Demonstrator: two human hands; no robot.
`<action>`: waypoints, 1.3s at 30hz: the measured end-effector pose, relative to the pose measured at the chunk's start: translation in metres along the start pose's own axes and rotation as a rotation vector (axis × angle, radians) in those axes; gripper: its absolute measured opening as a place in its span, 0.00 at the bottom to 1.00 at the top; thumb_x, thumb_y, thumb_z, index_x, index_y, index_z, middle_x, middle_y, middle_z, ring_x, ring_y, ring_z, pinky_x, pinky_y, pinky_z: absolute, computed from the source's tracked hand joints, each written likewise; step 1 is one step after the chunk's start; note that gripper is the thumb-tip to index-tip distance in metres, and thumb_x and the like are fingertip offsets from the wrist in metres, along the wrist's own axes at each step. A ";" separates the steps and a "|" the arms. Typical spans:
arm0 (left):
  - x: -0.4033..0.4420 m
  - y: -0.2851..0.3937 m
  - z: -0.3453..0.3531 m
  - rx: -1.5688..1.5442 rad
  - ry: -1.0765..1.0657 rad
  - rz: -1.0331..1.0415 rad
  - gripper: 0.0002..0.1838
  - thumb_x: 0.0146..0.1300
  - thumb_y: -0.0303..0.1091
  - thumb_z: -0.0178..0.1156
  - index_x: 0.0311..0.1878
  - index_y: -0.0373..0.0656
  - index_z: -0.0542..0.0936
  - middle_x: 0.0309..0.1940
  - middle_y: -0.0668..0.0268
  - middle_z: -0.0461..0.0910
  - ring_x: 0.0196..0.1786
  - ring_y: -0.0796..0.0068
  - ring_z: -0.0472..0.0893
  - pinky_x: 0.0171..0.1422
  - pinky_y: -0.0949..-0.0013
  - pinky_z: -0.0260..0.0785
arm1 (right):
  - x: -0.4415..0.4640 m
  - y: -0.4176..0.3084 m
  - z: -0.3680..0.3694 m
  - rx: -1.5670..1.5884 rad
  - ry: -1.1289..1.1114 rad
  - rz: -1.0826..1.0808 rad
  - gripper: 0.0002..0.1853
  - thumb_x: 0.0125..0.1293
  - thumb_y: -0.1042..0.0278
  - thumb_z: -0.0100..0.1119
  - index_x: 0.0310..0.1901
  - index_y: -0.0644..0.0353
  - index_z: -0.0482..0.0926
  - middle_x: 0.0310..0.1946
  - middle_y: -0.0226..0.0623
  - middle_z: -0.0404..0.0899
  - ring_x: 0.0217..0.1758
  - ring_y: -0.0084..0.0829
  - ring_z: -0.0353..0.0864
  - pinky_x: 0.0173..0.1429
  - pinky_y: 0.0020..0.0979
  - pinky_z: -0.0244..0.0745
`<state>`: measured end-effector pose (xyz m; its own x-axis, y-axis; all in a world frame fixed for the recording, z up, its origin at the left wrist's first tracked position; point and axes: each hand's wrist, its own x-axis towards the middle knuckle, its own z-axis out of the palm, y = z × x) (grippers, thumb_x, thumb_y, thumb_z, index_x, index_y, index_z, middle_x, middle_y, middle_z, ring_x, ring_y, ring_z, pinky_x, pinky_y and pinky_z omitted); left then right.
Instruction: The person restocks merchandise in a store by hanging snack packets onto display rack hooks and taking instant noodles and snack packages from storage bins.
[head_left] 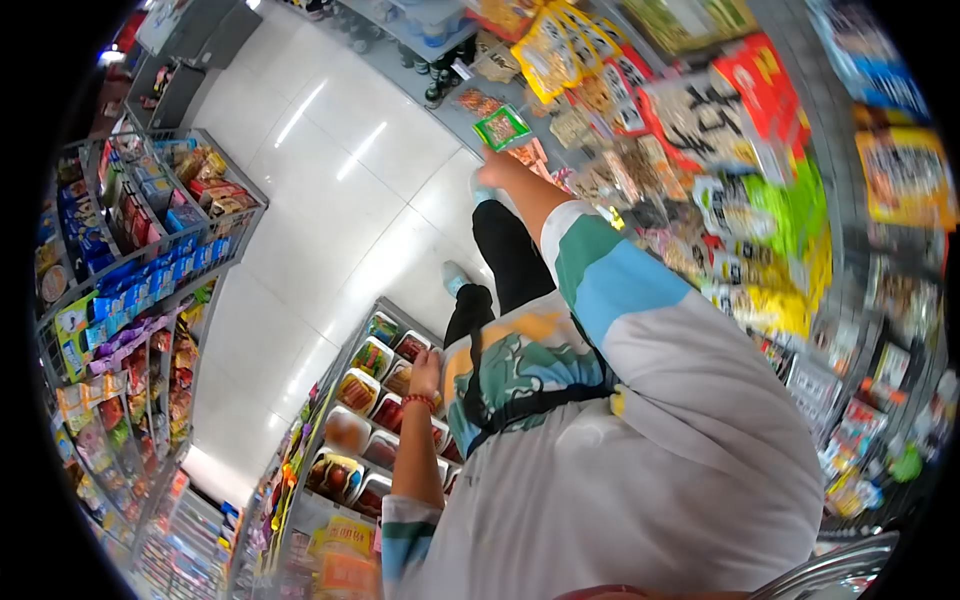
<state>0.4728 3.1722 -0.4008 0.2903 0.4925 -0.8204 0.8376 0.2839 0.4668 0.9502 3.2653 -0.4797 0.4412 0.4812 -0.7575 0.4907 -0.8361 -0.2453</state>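
At the edge of the shelf on the right, my right hand (pixel 492 168) is closed at the lower edge of a small green packet (pixel 502 127) with a pale, see-through middle. The fingertips are partly hidden. My left hand (pixel 425 372), with a red beaded bracelet (pixel 418 402) at its wrist, hangs loosely by my side. It is over a display of white trays, and nothing shows in it. One of these trays (pixel 358 390) holds packed food under clear wrap. Other small packets (pixel 478 103) lie beside the green one.
Large red bags (pixel 740 110), yellow bags (pixel 560 50) and green bags (pixel 770 210) crowd the right-hand shelves. Bottles (pixel 440 80) stand at the far end. Across the tiled aisle (pixel 320 190), wire racks (pixel 225 215) carry boxed and bagged snacks.
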 end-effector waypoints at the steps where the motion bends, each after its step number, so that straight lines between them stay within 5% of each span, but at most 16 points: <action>1: 0.004 -0.002 0.006 -0.016 0.004 -0.023 0.21 0.71 0.46 0.50 0.46 0.33 0.76 0.41 0.45 0.80 0.46 0.53 0.79 0.55 0.58 0.69 | 0.020 -0.002 -0.002 0.028 -0.017 0.045 0.46 0.62 0.61 0.53 0.80 0.48 0.43 0.74 0.59 0.60 0.72 0.52 0.69 0.72 0.46 0.67; 6: 0.041 0.023 0.048 -0.176 0.153 -0.111 0.18 0.72 0.45 0.51 0.42 0.36 0.76 0.39 0.46 0.81 0.45 0.52 0.80 0.52 0.59 0.70 | 0.112 -0.021 -0.016 0.077 -0.033 0.123 0.46 0.63 0.60 0.54 0.80 0.50 0.44 0.79 0.57 0.43 0.77 0.55 0.59 0.76 0.43 0.61; 8: 0.053 0.087 0.047 -0.146 0.160 -0.244 0.16 0.72 0.43 0.52 0.41 0.37 0.76 0.35 0.50 0.81 0.40 0.57 0.81 0.49 0.59 0.71 | 0.156 -0.021 -0.007 0.104 -0.056 0.142 0.45 0.63 0.60 0.54 0.80 0.51 0.44 0.80 0.56 0.39 0.79 0.56 0.55 0.78 0.43 0.59; 15: 0.221 0.102 0.093 -0.288 -0.097 -0.201 0.14 0.72 0.43 0.54 0.42 0.39 0.76 0.33 0.55 0.82 0.38 0.58 0.82 0.45 0.60 0.73 | 0.315 0.042 0.069 0.025 0.140 0.075 0.34 0.67 0.59 0.52 0.73 0.57 0.61 0.67 0.57 0.68 0.70 0.54 0.70 0.72 0.47 0.68; 19: 0.410 0.110 0.148 -0.283 0.016 0.207 0.15 0.72 0.43 0.54 0.43 0.38 0.77 0.34 0.51 0.83 0.40 0.51 0.83 0.47 0.55 0.74 | 0.406 0.072 0.098 0.017 0.172 0.248 0.31 0.64 0.58 0.54 0.67 0.61 0.68 0.63 0.61 0.72 0.66 0.55 0.73 0.69 0.46 0.70; 22: 0.573 0.103 0.199 -0.136 0.062 0.347 0.17 0.70 0.45 0.54 0.45 0.38 0.78 0.37 0.46 0.83 0.45 0.44 0.83 0.51 0.50 0.74 | 0.460 0.101 0.121 -0.063 0.283 0.240 0.32 0.65 0.54 0.55 0.68 0.63 0.68 0.62 0.61 0.73 0.65 0.56 0.73 0.69 0.46 0.70; 25: 0.679 0.185 0.168 -0.236 -0.025 0.082 0.21 0.67 0.50 0.57 0.48 0.38 0.79 0.40 0.45 0.84 0.48 0.43 0.82 0.54 0.50 0.74 | 0.528 0.127 0.135 -0.024 0.489 0.219 0.37 0.65 0.48 0.57 0.68 0.65 0.66 0.63 0.60 0.72 0.66 0.56 0.72 0.70 0.48 0.68; 27: 0.726 0.217 0.163 -0.281 0.067 0.091 0.24 0.67 0.52 0.58 0.49 0.38 0.79 0.44 0.46 0.84 0.50 0.44 0.82 0.55 0.52 0.74 | 0.560 0.149 0.139 -0.052 0.545 0.127 0.44 0.64 0.41 0.57 0.74 0.61 0.58 0.69 0.57 0.64 0.72 0.53 0.65 0.74 0.52 0.60; 30: 0.779 0.243 0.186 -0.458 0.038 0.069 0.26 0.66 0.54 0.59 0.48 0.37 0.79 0.45 0.44 0.84 0.51 0.44 0.82 0.56 0.52 0.74 | 0.580 0.155 0.126 -0.112 0.506 0.323 0.55 0.58 0.28 0.59 0.76 0.62 0.54 0.72 0.54 0.60 0.76 0.51 0.60 0.77 0.57 0.49; 33: 0.808 0.256 0.210 -0.442 0.073 0.097 0.27 0.66 0.56 0.60 0.45 0.36 0.78 0.35 0.56 0.85 0.38 0.55 0.85 0.49 0.58 0.75 | 0.599 0.179 0.118 0.004 0.372 0.465 0.63 0.52 0.19 0.59 0.77 0.62 0.52 0.74 0.52 0.57 0.78 0.48 0.57 0.78 0.59 0.42; 39: 0.825 0.264 0.240 -0.326 0.088 0.311 0.19 0.71 0.48 0.57 0.42 0.36 0.78 0.38 0.55 0.85 0.41 0.60 0.85 0.51 0.63 0.77 | 0.600 0.190 0.109 0.065 0.237 0.461 0.66 0.47 0.14 0.56 0.75 0.64 0.57 0.73 0.51 0.61 0.77 0.48 0.60 0.78 0.57 0.44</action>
<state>1.0450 3.4558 -1.0332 0.4528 0.6594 -0.6001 0.5230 0.3487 0.7777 1.2263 3.3669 -1.0467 0.7621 0.0994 -0.6398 0.1613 -0.9861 0.0389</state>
